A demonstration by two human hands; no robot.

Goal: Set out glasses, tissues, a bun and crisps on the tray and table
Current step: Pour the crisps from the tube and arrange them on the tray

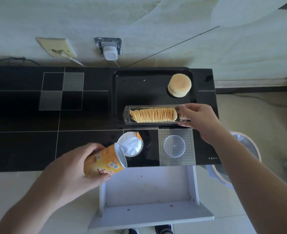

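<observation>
The left hand [72, 168] grips the orange can [102, 162], tilted, its foil seal [131, 146] peeled back at the mouth. The right hand [198, 119] pinches the end of the clear sleeve [127, 114] of crisps [153, 114], which lies along the near rim of the tray [139, 92]. A bun [179, 84] sits in the tray's far right corner. A clear lid [174, 146] lies on the bench [21, 115].

Round bun [179, 85] on black tray [139, 92], stacked crisps [153, 114] in clear sleeve [127, 114]
</observation>
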